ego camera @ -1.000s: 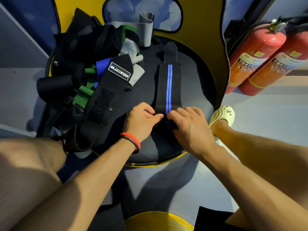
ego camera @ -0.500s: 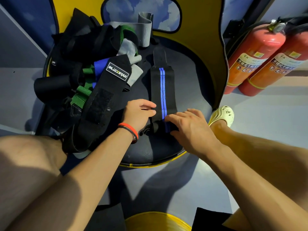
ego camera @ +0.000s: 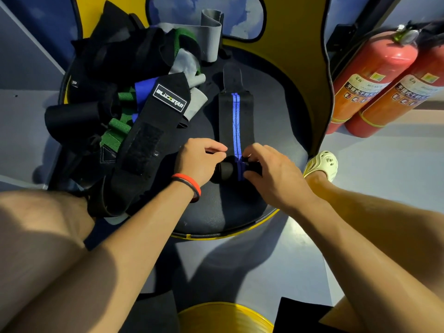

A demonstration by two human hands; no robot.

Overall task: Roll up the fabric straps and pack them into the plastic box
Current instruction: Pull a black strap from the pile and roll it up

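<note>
A black strap with a blue centre stripe (ego camera: 235,116) lies lengthwise on the dark round seat (ego camera: 271,131). Its near end is wound into a small roll (ego camera: 228,168). My left hand (ego camera: 197,162) grips the roll's left side, thumb and fingers curled round it. My right hand (ego camera: 271,171) grips the right side the same way. A heap of other straps (ego camera: 125,92), black, green, blue and grey, covers the seat's left half. On top lies a wide black one with a white label (ego camera: 153,123). No plastic box is in view.
The seat has a yellow rim and a tall yellow back (ego camera: 295,56). Two red fire extinguishers (ego camera: 374,78) stand on the floor at the right. My foot in a pale shoe (ego camera: 322,164) is beside the seat. A yellow round object (ego camera: 225,318) sits at the bottom edge.
The strap's near end has been wound into a thicker roll. The flat part is shorter and has slid toward me, while both hands stay on the roll.
</note>
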